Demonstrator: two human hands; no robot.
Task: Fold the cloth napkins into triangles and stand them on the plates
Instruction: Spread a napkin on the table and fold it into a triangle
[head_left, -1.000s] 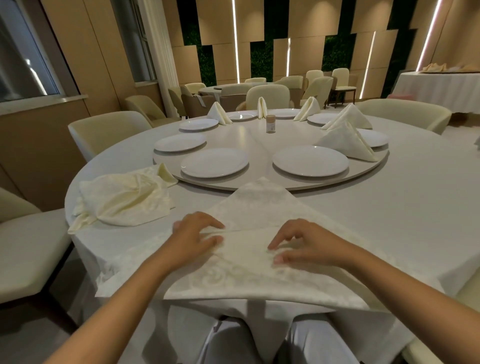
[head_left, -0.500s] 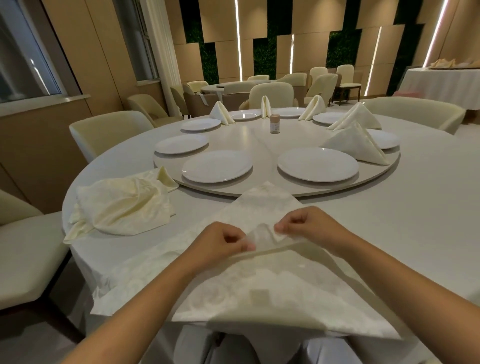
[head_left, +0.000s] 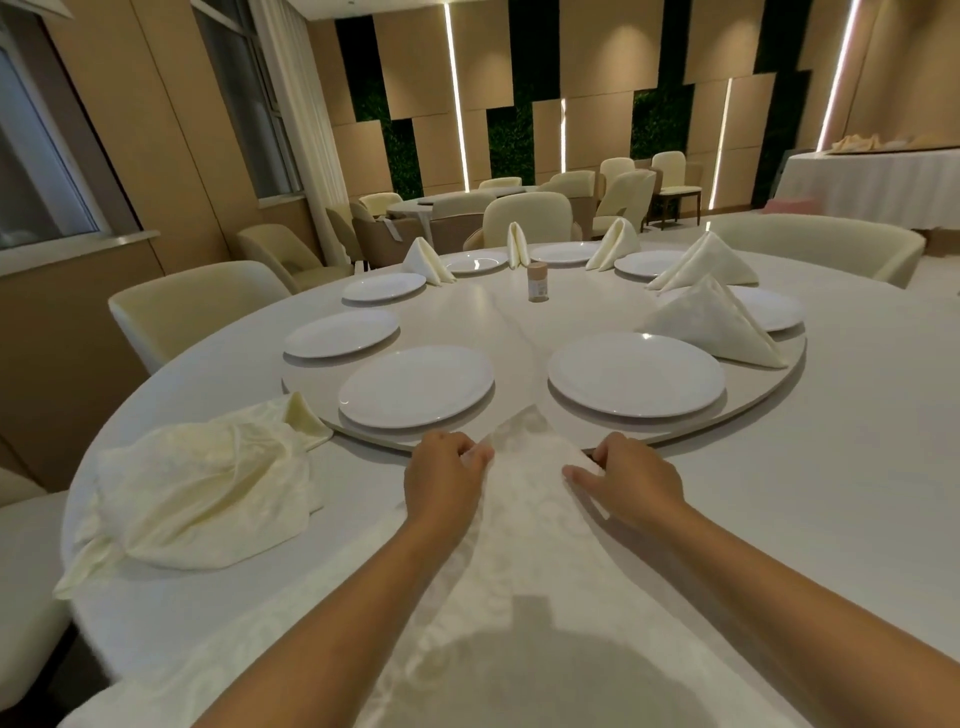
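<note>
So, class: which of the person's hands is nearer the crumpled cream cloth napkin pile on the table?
Left. The left hand lies just right of the crumpled cream cloth napkin pile; the right hand is farther right, across the napkin being folded.

Tan panelled walls (head_left: 597, 52); cream chairs (head_left: 197, 306) — windows (head_left: 47, 176)

No writing, label, brand, number or sign can be read anywhere here.

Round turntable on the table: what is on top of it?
On the round turntable: white plates, five folded cream napkins, a small jar. The napkin being folded hides its near edge.
</note>
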